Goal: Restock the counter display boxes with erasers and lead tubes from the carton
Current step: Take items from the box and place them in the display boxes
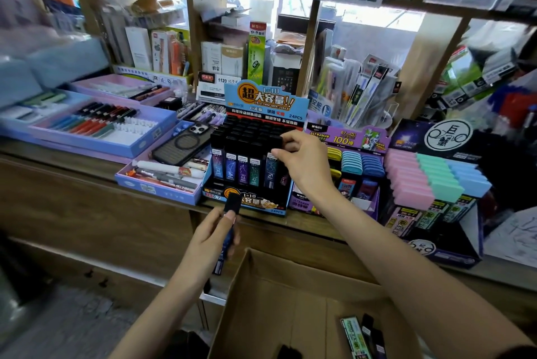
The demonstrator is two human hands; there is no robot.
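My right hand pinches a tube in the nearly full box, my left hand grips a spare tube, and more tubes lie in the carton.

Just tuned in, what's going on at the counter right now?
A person is filling the blue lead display box. The right hand pinches a black-capped tube at the box's front right corner, among the tubes standing there. The left hand holds a second lead tube upright just below the counter edge, above the open carton, where loose tubes lie at the bottom. The pastel erasers to the right are untouched.
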